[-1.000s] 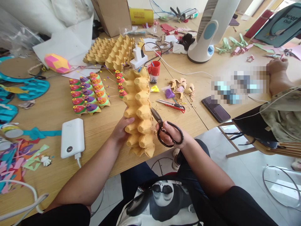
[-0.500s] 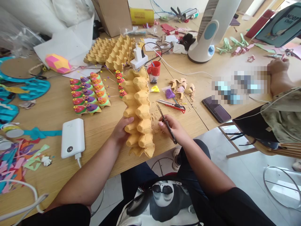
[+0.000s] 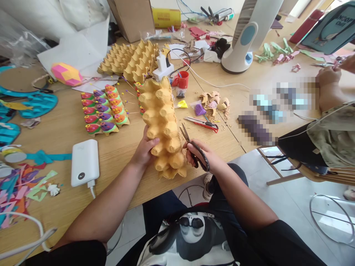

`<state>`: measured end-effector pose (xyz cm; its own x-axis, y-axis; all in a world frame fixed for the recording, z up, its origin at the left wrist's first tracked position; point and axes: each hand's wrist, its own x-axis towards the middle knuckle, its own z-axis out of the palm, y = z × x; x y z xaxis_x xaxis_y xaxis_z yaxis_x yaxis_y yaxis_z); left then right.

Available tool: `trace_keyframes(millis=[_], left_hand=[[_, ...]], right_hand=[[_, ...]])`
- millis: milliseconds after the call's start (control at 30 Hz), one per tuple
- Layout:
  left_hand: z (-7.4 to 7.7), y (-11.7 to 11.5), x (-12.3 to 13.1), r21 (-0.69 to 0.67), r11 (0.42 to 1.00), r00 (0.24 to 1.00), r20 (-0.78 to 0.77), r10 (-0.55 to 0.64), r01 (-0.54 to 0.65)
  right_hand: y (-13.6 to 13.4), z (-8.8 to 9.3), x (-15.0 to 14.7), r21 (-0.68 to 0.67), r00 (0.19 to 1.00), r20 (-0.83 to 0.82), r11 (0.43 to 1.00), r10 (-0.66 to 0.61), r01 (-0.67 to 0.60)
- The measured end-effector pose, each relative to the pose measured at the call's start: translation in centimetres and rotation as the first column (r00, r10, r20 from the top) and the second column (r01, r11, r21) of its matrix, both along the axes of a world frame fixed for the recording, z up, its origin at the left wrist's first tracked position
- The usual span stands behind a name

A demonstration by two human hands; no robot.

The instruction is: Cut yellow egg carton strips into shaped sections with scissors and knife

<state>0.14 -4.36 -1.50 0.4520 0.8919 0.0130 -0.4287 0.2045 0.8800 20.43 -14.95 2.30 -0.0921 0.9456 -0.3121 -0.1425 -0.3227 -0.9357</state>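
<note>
Grips a yellow pulp egg tray (image 3: 162, 122) with the left hand (image 3: 144, 149), fingers (image 3: 152, 142) clenched on its left side near the lower end, thumb laid across the front cups. Keeps the tray tilted, lower end at the near edge of the wooden worktop (image 3: 122, 162), upper end leaning away and slightly to the left. Clasps black-handled scissors (image 3: 194, 146) in the right hand (image 3: 205, 159), fingers (image 3: 190, 155) closed through the handle loops, blades pointing up and away, just beside the tray's right edge; touching it or not, cannot tell. To the left of the left fingers, lying flat: a white power bank (image 3: 85, 162) with its cable plugged in. Beyond those fingers and a little left: rows of painted egg-cup pieces (image 3: 104, 111) in pink, purple, orange and green. Farther beyond: a stack of plain egg trays (image 3: 130, 61), a white plug adapter (image 3: 162, 66) and a red cup (image 3: 183, 80). Just beyond the right fingers: a red box cutter (image 3: 202, 123), then curled cardboard trimmings (image 3: 213, 100). Far to the right of them, well apart: another person's hand (image 3: 328, 79) resting on the worktop. Far beyond: the white base of a fan (image 3: 238, 55). Far to the left of the left fingers: loose coloured paper scraps (image 3: 16, 188).
</note>
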Motion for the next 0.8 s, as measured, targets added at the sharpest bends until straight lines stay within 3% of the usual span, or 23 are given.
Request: trace_keyframes(millis=[167, 367, 800], left_hand=[[0.1, -0.2, 0.2, 0.011, 1.0, 1.0, 0.013, 0.023, -0.023], [-0.2, -0.1, 0.2, 0.023, 1.0, 0.997, 0.074, -0.005, 0.003], [0.0, -0.1, 0.4, 0.031, 0.999, 0.997, 0.08, 0.016, -0.018]], right_hand=[[0.2, 0.6, -0.1, 0.069, 0.976, 0.214, 0.998, -0.027, 0.012], [0.0, 1.6, -0.3, 0.156, 0.86, 0.507, 0.987, -0.056, -0.028], [-0.2, 2.1, -0.9, 0.12, 0.878, 0.473, 0.993, -0.07, 0.014]])
